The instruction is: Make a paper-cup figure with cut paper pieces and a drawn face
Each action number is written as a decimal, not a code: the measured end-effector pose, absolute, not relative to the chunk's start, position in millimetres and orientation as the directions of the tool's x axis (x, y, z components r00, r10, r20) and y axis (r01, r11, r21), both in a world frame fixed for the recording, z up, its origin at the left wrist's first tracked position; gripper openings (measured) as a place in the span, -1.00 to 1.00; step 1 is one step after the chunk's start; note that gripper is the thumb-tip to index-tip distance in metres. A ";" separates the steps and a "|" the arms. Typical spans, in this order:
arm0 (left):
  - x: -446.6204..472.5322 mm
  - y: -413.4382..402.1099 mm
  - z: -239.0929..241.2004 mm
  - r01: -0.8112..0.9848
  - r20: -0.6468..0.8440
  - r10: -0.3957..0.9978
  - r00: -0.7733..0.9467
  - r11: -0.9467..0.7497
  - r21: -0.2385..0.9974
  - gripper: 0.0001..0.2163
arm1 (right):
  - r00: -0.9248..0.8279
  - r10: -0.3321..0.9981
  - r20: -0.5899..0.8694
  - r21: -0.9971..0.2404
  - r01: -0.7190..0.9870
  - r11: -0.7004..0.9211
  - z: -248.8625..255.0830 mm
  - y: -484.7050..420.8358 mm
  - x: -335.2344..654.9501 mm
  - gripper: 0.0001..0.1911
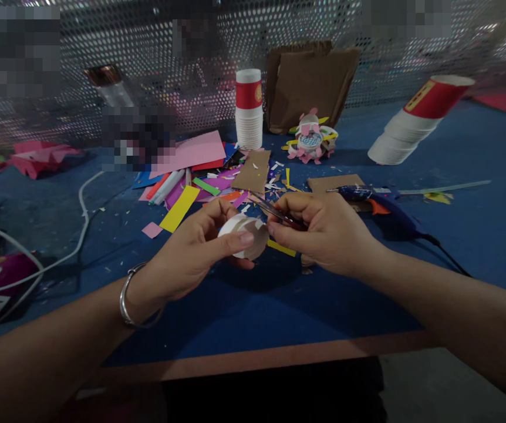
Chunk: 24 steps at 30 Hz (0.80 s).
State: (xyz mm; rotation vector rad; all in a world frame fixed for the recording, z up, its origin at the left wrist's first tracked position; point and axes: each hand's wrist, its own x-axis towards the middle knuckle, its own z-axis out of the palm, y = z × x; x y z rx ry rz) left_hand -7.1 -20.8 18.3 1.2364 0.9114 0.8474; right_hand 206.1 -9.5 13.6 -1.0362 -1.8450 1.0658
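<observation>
White paper cup (245, 236), held above the table (244, 305) at centre, is clamped between thumb and fingertips of the left hand (191, 255). The right hand (330, 232) is closed on one pair of scissors (275, 211), blades just beyond the cup. Two cup stacks stand far off, one upright (249, 114) and one tipped (415, 120); the scissor handles are hidden, and blade contact cannot be told.

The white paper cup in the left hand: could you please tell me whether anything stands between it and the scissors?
Nothing visible does. The left hand holds the white paper cup, and the scissors in the right hand sit right beside its rim; paper scraps lie behind, not between.
</observation>
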 end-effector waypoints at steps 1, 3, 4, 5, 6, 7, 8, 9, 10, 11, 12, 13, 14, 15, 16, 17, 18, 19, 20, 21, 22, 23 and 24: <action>-6.9 -21.1 18.5 -0.038 -0.110 0.920 0.376 0.134 0.990 -0.68 | -0.392 0.897 0.206 -0.903 0.276 0.328 13.7 -9.7 206.1 -0.82; -7.0 -21.5 17.8 -0.019 -0.103 0.944 0.314 0.115 0.993 -0.66 | -0.399 0.895 0.198 -0.901 0.286 0.327 14.2 -10.0 206.0 -0.77; -7.2 -21.6 17.3 -0.013 -0.092 0.953 0.290 0.100 0.995 -0.63 | -0.401 0.896 0.193 -0.903 0.285 0.322 14.7 -10.1 206.0 -0.73; -7.4 -21.7 17.0 -0.014 -0.081 0.958 0.274 0.088 0.996 -0.61 | -0.401 0.896 0.188 -0.906 0.281 0.316 15.3 -10.2 206.0 -0.68; -7.5 -21.7 17.2 -0.019 -0.072 0.961 0.266 0.080 0.997 -0.60 | -0.401 0.899 0.179 -0.910 0.280 0.306 16.1 -10.3 206.2 -0.64; -7.4 -21.8 17.8 -0.028 -0.069 0.962 0.266 0.079 0.996 -0.59 | -0.401 0.901 0.164 -0.914 0.281 0.292 17.1 -10.5 206.5 -0.60; -7.2 -21.8 18.7 -0.039 -0.075 0.960 0.269 0.089 0.995 -0.59 | -0.404 0.903 0.149 -0.917 0.285 0.279 18.1 -10.7 207.0 -0.57; -7.0 -21.7 19.9 -0.056 -0.083 0.960 0.268 0.101 0.993 -0.60 | -0.406 0.903 0.142 -0.916 0.293 0.276 19.1 -11.0 207.6 -0.54; -6.8 -21.6 21.0 -0.070 -0.093 0.961 0.262 0.115 0.991 -0.61 | -0.408 0.901 0.143 -0.909 0.306 0.283 19.9 -11.2 208.3 -0.53; -6.8 -21.3 22.1 -0.083 -0.104 0.962 0.252 0.129 0.988 -0.62 | -0.411 0.899 0.153 -0.899 0.320 0.299 20.6 -11.4 209.0 -0.52; -7.0 -21.0 22.9 -0.095 -0.119 0.963 0.243 0.146 0.985 -0.64 | -0.415 0.895 0.163 -0.888 0.334 0.316 21.1 -11.6 209.7 -0.51; -7.4 -20.7 23.4 -0.104 -0.136 0.961 0.240 0.164 0.981 -0.65 | -0.421 0.892 0.166 -0.879 0.347 0.328 21.3 -11.6 210.3 -0.51; -8.0 -20.3 23.8 -0.107 -0.154 0.957 0.245 0.184 0.977 -0.66 | -0.428 0.891 0.151 -0.873 0.365 0.324 21.3 -11.6 210.8 -0.52; -8.7 -20.0 23.9 -0.106 -0.168 0.951 0.258 0.201 0.974 -0.68 | -0.437 0.891 0.125 -0.869 0.385 0.310 21.1 -11.4 211.3 -0.52; -9.5 -19.8 24.0 -0.101 -0.180 0.944 0.275 0.214 0.972 -0.70 | -0.444 0.890 0.102 -0.863 0.406 0.301 20.7 -11.1 211.6 -0.52; -10.2 -19.6 24.0 -0.098 -0.183 0.939 0.292 0.220 0.971 -0.71 | -0.451 0.887 0.094 -0.851 0.426 0.307 20.3 -10.8 211.9 -0.51; -10.7 -19.6 23.9 -0.098 -0.181 0.935 0.304 0.220 0.971 -0.70 | -0.458 0.883 0.102 -0.834 0.445 0.327 19.9 -10.5 212.2 -0.50; -11.0 -19.7 23.9 -0.102 -0.176 0.934 0.312 0.217 0.971 -0.69 | -0.465 0.877 0.120 -0.814 0.460 0.355 19.6 -10.2 212.3 -0.48; -11.1 -19.9 23.8 -0.109 -0.170 0.934 0.313 0.213 0.971 -0.68 | -0.472 0.870 0.140 -0.795 0.470 0.383 19.4 -9.9 212.4 -0.47; -11.0 -20.2 23.6 -0.115 -0.167 0.936 0.309 0.210 0.971 -0.66 | -0.480 0.863 0.154 -0.781 0.476 0.404 19.3 -9.6 212.5 -0.45; -10.8 -20.6 23.5 -0.117 -0.164 0.938 0.305 0.207 0.971 -0.66 | -0.487 0.859 0.160 -0.772 0.480 0.416 19.2 -9.5 212.5 -0.44; -10.4 -21.0 23.3 -0.120 -0.158 0.940 0.303 0.202 0.972 -0.65 | -0.492 0.855 0.162 -0.766 0.483 0.423 19.2 -9.5 212.5 -0.43; -10.0 -21.3 23.2 -0.122 -0.150 0.942 0.301 0.194 0.973 -0.65 | -0.494 0.854 0.163 -0.762 0.486 0.427 19.2 -9.6 212.5 -0.42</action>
